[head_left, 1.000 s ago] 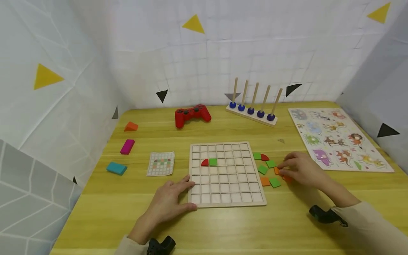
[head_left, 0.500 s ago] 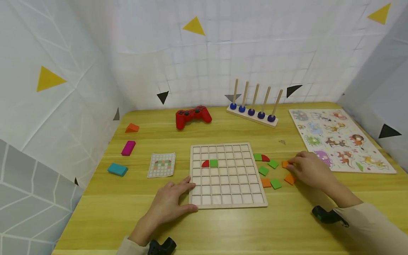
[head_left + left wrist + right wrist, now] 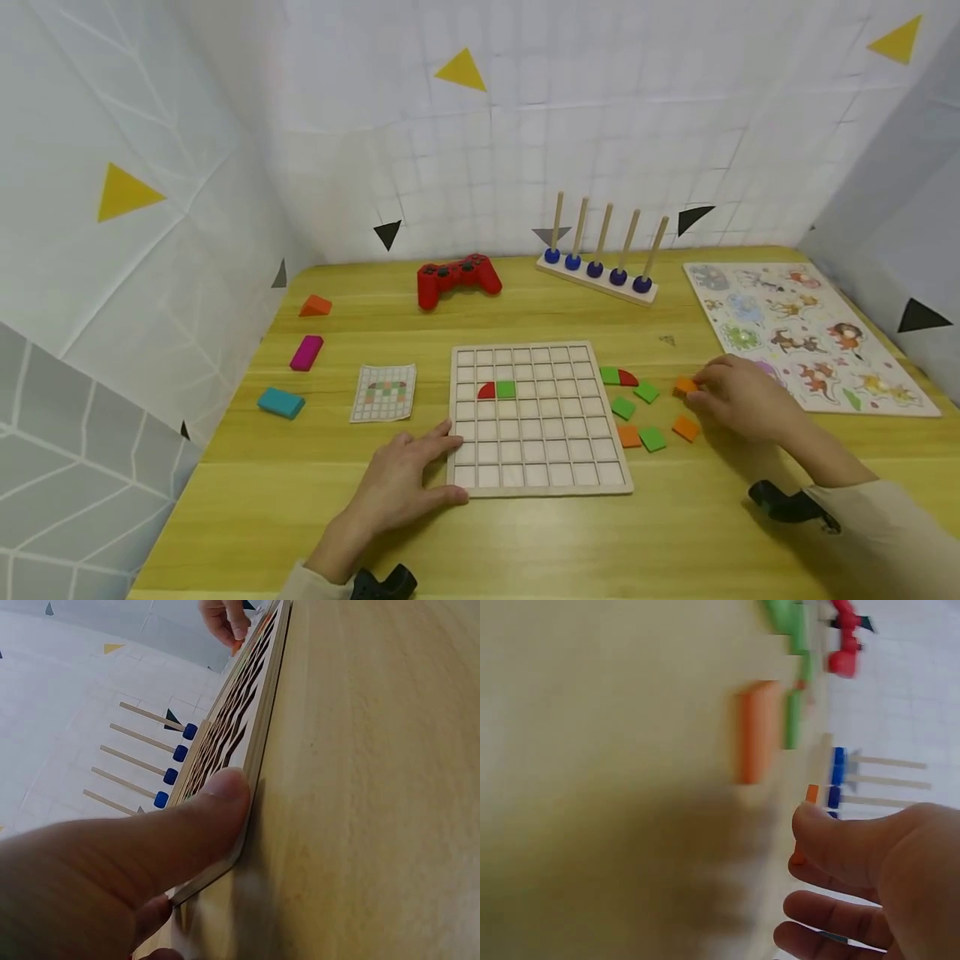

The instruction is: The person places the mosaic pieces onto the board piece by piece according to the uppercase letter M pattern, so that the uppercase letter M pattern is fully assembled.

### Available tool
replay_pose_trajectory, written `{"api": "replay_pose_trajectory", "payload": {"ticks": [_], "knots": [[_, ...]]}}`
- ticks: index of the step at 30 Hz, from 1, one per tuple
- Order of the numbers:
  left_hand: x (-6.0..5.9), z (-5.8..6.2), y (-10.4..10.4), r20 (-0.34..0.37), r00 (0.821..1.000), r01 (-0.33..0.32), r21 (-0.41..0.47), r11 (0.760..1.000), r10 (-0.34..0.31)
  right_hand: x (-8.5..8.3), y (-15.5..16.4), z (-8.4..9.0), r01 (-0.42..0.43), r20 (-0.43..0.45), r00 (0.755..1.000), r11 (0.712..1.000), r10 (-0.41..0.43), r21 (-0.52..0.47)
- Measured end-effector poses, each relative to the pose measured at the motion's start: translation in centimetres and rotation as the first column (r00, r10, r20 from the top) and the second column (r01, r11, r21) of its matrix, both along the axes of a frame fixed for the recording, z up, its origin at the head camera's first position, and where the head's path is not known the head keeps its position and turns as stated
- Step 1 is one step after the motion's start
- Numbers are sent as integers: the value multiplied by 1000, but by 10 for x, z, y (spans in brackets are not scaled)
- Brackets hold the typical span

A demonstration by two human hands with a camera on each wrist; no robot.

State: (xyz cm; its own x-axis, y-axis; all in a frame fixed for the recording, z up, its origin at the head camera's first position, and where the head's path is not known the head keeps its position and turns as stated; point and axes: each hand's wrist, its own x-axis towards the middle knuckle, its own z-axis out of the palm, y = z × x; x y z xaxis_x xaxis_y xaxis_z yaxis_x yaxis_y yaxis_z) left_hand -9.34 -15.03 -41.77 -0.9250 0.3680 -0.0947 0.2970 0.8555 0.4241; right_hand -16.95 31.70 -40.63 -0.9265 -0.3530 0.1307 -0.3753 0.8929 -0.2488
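My right hand pinches an orange square tile between thumb and fingertip, to the right of the loose pieces. Nearest to it on the table is another orange square tile. My left hand rests at the left edge of a wooden grid board, fingers spread and thumb pressing the near corner. Inside the board's cells sit a red quarter-circle piece and, beside it, a green square tile.
Right of the board lie several loose green tiles, another orange tile and a red piece. A printed pattern card is at left. Farther out are blocks, a red game controller, a peg stand and an animal puzzle.
From among the loose pieces, my right hand has drawn one orange tile to the right and now pinches it. The left hand stays at the board's edge.
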Motion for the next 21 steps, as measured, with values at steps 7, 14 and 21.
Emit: {"api": "replay_pose_trajectory", "payload": {"ticks": [7, 14, 21], "knots": [[1, 0, 0, 5, 1000, -6, 2, 1000, 6, -4, -25, 16, -4, 30, 1000, 997, 6, -76], [1, 0, -2, 2, 1000, -6, 5, 1000, 6, -12, -73, 22, -86, 30, 996, 992, 89, -95], [0, 0, 0, -9, 1000, 4, 7, 1000, -4, -20, -117, 22, -232, 20, 972, 969, 235, -80]]}}
